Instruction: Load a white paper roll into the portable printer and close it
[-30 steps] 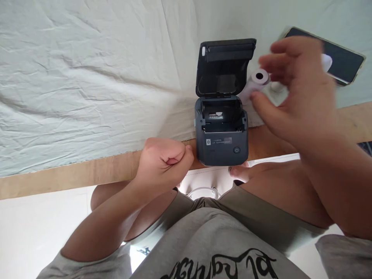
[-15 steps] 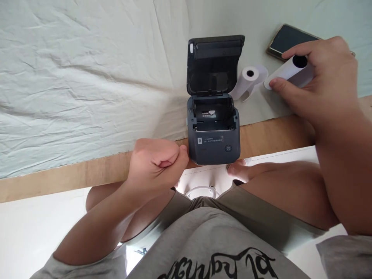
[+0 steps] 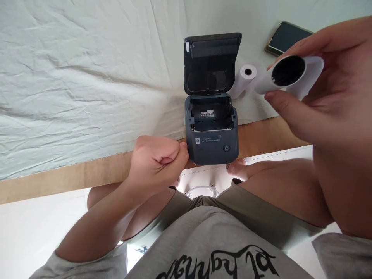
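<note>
A dark portable printer (image 3: 213,149) stands at the table's front edge, its lid (image 3: 212,64) swung up and its paper bay exposed. My left hand (image 3: 158,159) is a closed fist against the printer's lower left side, thumb tip at the casing. What lies inside the fist, if anything, is hidden. My right hand (image 3: 328,89) grips a white paper roll (image 3: 266,83) with a wide hollow core and a loose flap of paper, raised with its open end towards me. Behind it, a second paper roll (image 3: 244,79) with a small core rests between printer and right hand.
A smartphone (image 3: 286,37) lies at the back right, partly covered by my right hand. Pale wrinkled cloth (image 3: 87,77) covers the table up to a bare wooden edge (image 3: 72,174). My legs are below that edge.
My right hand has lifted the wide-core roll closer to the camera and tipped its open end towards me. The left fist stays beside the printer.
</note>
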Demonstrator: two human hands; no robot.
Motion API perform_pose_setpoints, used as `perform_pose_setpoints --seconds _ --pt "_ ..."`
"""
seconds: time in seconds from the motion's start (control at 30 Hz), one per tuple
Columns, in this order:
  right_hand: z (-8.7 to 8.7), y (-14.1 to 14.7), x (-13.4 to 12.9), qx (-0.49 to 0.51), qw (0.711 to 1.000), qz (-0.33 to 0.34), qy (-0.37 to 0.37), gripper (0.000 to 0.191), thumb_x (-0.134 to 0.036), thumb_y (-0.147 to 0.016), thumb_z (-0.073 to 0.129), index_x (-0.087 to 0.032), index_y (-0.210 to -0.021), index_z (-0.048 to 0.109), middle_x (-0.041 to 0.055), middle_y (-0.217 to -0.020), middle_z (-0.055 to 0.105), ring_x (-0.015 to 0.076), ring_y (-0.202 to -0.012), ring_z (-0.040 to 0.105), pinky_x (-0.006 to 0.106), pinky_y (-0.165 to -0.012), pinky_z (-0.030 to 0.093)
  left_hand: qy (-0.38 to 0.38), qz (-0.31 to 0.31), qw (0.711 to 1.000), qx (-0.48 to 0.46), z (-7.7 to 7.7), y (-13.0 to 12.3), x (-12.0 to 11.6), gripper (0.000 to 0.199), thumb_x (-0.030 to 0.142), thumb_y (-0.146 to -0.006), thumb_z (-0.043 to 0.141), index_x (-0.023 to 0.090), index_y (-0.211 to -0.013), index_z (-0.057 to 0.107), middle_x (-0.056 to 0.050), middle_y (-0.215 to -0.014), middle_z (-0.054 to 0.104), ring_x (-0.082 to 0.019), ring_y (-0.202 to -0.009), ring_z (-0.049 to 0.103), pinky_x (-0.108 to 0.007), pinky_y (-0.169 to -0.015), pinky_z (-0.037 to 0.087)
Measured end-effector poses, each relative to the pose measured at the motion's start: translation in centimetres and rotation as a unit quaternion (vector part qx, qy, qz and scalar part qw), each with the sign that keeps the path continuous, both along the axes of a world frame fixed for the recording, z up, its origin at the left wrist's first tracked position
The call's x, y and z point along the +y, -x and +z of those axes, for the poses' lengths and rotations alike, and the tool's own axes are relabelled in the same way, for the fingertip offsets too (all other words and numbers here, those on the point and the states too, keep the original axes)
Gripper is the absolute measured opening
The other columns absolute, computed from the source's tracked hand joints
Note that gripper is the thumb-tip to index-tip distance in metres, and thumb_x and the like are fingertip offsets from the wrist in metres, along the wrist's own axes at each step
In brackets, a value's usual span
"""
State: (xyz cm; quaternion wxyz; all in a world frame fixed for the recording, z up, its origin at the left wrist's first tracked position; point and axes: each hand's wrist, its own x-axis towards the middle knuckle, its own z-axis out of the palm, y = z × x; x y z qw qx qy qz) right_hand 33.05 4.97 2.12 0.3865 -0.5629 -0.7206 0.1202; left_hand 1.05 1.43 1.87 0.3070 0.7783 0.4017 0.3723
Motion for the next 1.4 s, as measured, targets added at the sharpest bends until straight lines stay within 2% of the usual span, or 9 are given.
perform_pose_setpoints --seconds 0.13,0.27,0.43,0.53,0.63,0.7,0.97,1.13,1.4 --pt "1.0 2.6 -0.9 -0.096 0.979 0.142 -0.114 0.06 -0.035 -0.107 0.066 -0.061 -0.16 0.058 0.0004 -0.125 0.078 0.025 -0.109 0.077 0.053 -0.094 0.065 -0.008 -0.011 1.0 0.0 0.1 0.1 0.1 0.05 -0.001 -0.092 0.056 0.019 -0.067 0.017 0.007 -0.052 0.018 -0.007 -0.047 0.015 -0.03 -0.042 0.011" --pt "0.8 4.3 -1.3 -0.073 0.977 0.189 -0.065 0.068 -0.033 -0.112 0.05 -0.054 -0.174 0.035 0.0017 -0.135 0.077 0.0257 -0.114 0.081 0.05 -0.091 0.07 -0.004 -0.018 1.0 -0.002 0.0 0.3 0.0 0.051 -0.001 -0.092 0.056 0.02 -0.068 0.017 0.008 -0.051 0.02 -0.008 -0.046 0.016 -0.032 -0.043 0.014" --pt "0.9 6.0 -2.3 -0.121 0.973 0.188 -0.048 0.048 -0.03 -0.116 0.044 -0.047 -0.162 0.046 -0.0033 -0.143 0.079 0.022 -0.123 0.082 0.051 -0.104 0.071 -0.009 0.007 0.998 -0.067 -0.5 0.3 0.1 0.038 0.015 -0.093 0.078 0.027 -0.074 0.048 0.006 -0.063 0.053 -0.013 -0.055 0.048 -0.033 -0.05 0.041" --pt "0.9 6.6 -2.7 -0.151 0.968 0.191 -0.067 0.045 -0.024 -0.116 0.045 -0.046 -0.155 0.05 -0.0077 -0.143 0.079 0.0188 -0.12 0.083 0.046 -0.099 0.07 -0.051 0.002 0.995 -0.089 -1.0 0.1 0.8 0.03 0.03 -0.097 0.09 0.033 -0.121 0.072 -0.002 -0.113 0.08 -0.024 -0.104 0.078 -0.042 -0.091 0.068" --pt "0.5 6.8 -2.3 -0.133 0.945 0.263 -0.139 0.046 -0.014 -0.112 0.052 -0.032 -0.154 0.053 -0.003 -0.138 0.082 0.0156 -0.114 0.083 0.037 -0.093 0.067 -0.183 -0.055 0.978 -0.088 -1.6 -0.2 1.7 0.043 0.028 -0.106 0.081 0.027 -0.147 0.069 -0.008 -0.131 0.082 -0.025 -0.121 0.08 -0.042 -0.101 0.072" --pt "0.3 6.8 -2.0 -0.113 0.943 0.277 -0.149 0.044 -0.012 -0.111 0.057 -0.027 -0.152 0.055 0.0002 -0.14 0.082 0.0152 -0.12 0.081 0.034 -0.096 0.066 -0.221 -0.07 0.971 -0.055 -1.7 -0.3 2.1 0.037 0.018 -0.104 0.079 0.024 -0.14 0.074 -0.009 -0.129 0.082 -0.022 -0.117 0.082 -0.036 -0.096 0.072" --pt "0.9 6.5 -1.7 -0.098 0.955 0.24 -0.141 0.021 -0.01 -0.1 0.076 -0.027 -0.105 0.064 -0.0013 -0.116 0.083 0.0152 -0.094 0.082 0.035 -0.077 0.064 -0.193 -0.006 0.981 -0.023 -2.0 -0.3 1.7 0.025 0.028 -0.11 0.077 0.035 -0.134 0.075 0.0 -0.122 0.087 -0.023 -0.109 0.084 -0.043 -0.097 0.07" --pt "0.8 6.3 -1.2 -0.087 0.972 0.18 -0.126 0.019 -0.014 -0.101 0.073 -0.028 -0.099 0.06 -0.0038 -0.111 0.085 0.0185 -0.107 0.086 0.036 -0.087 0.07 -0.092 0.04 0.995 0.008 -2.7 -0.1 1.2 0.051 0.051 -0.111 0.068 0.035 -0.158 0.055 -0.009 -0.154 0.072 -0.034 -0.145 0.07 -0.053 -0.109 0.068" --pt "0.4 6.5 -1.1 -0.121 0.978 0.112 -0.13 0.022 -0.007 -0.095 0.071 -0.027 -0.098 0.064 -0.0023 -0.114 0.088 0.0224 -0.103 0.087 0.037 -0.085 0.065 0.025 0.01 0.997 0.071 -2.9 0.3 1.0 0.062 0.05 -0.111 0.065 0.025 -0.166 0.048 -0.015 -0.166 0.064 -0.038 -0.154 0.064 -0.056 -0.124 0.06"
